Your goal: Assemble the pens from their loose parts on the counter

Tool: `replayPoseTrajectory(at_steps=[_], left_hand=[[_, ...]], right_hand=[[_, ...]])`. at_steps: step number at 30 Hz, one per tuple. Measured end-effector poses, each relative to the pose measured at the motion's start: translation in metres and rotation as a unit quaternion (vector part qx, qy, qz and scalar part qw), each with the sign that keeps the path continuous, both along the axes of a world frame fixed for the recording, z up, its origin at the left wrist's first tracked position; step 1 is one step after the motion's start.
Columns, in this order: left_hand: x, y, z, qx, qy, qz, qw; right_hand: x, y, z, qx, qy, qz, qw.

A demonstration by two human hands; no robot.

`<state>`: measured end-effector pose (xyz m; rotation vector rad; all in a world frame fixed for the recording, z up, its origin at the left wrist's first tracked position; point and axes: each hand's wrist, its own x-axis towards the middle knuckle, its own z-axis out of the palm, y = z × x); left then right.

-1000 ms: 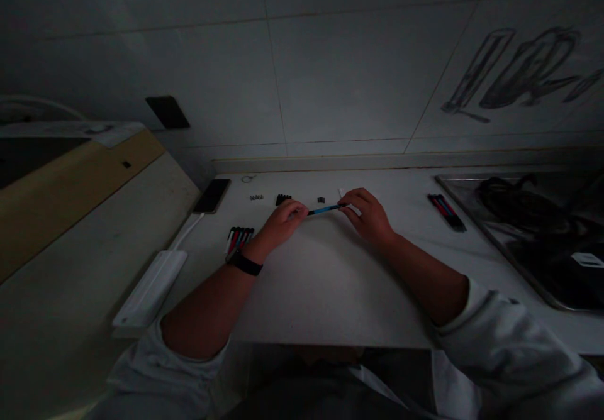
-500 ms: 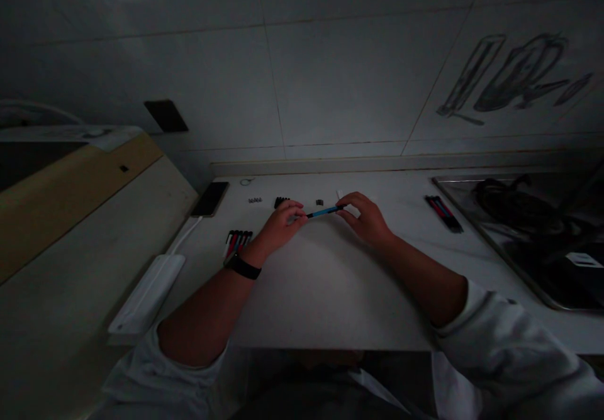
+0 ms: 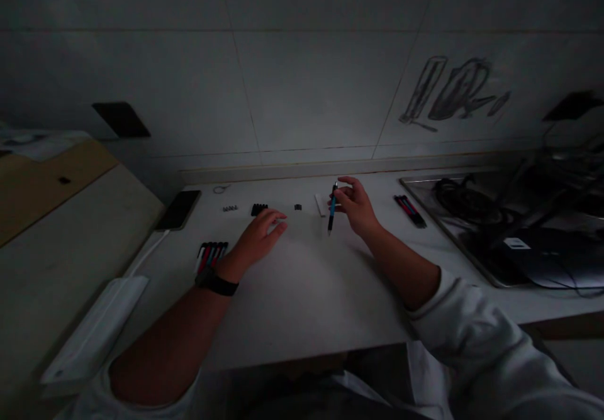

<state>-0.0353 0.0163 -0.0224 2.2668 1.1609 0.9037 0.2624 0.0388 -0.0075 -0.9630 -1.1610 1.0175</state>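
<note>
My right hand pinches a blue pen and holds it nearly upright, tip down, above the white countertop. My left hand rests on the counter to the pen's left, fingers loosely stretched with nothing in them; a black watch sits on that wrist. A row of red and black pens lies just left of my left hand. Small black parts lie in a line behind it.
A dark phone lies at the counter's back left, with a white box and its cable nearer me. Two more pens lie at the right beside a metal sink holding dark cables. A small white piece sits behind the pen.
Both hands held the blue pen level between them; now my left hand has let go and dropped to the counter, and my right hand has swung the pen upright. The view shifted rightward.
</note>
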Motion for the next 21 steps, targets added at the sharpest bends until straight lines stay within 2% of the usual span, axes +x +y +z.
replayPoseTrajectory(at_steps=[8, 21], left_hand=[[0.000, 0.002, -0.002, 0.001, 0.015, -0.011, 1.000], [0.000, 0.001, -0.003, 0.013, 0.030, -0.025, 0.999]], right_hand=[[0.018, 0.009, 0.004, 0.021, -0.040, -0.018, 0.999], [0.027, 0.013, 0.004, 0.025, -0.035, -0.022, 0.999]])
